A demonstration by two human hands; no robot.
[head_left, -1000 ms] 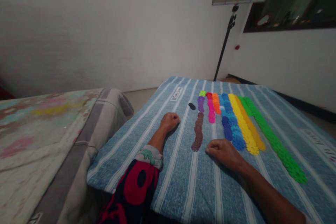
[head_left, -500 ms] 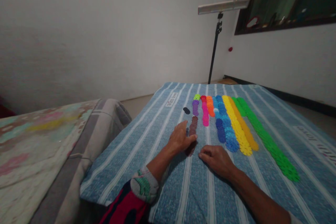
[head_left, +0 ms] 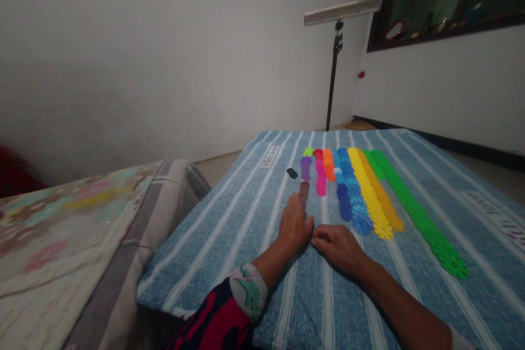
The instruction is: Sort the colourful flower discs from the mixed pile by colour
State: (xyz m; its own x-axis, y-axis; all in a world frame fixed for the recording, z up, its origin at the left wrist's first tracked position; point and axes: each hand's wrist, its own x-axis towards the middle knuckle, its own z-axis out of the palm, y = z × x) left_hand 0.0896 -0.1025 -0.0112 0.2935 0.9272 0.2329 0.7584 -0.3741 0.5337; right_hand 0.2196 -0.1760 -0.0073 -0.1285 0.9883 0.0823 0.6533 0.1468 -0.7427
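Observation:
My left hand (head_left: 295, 225) lies over the near end of a row of brown notched discs (head_left: 304, 191). Its fingers reach along the row, with the thumb apart on the right; the brown pieces beneath it are hidden. Just to its right, my right hand (head_left: 338, 245) rests closed on the striped cloth (head_left: 262, 229). Whatever its curled fingers hold, if anything, is out of sight. Beyond the left hand are a few black discs (head_left: 292, 173) and a purple row (head_left: 305, 168). A pink row (head_left: 320, 175) runs beside them.
Rows of orange (head_left: 328, 165), dark blue (head_left: 344, 203), light blue (head_left: 361, 216), yellow (head_left: 371, 197) and green discs (head_left: 426, 224) stretch across the right side. A covered bed or couch (head_left: 102, 229) stands at left. Behind the table rises a lamp stand (head_left: 333, 76).
My left hand has shifted right and toward me along the brown row, its fingers drawn closer together. It now sits close beside the right hand, which has barely moved.

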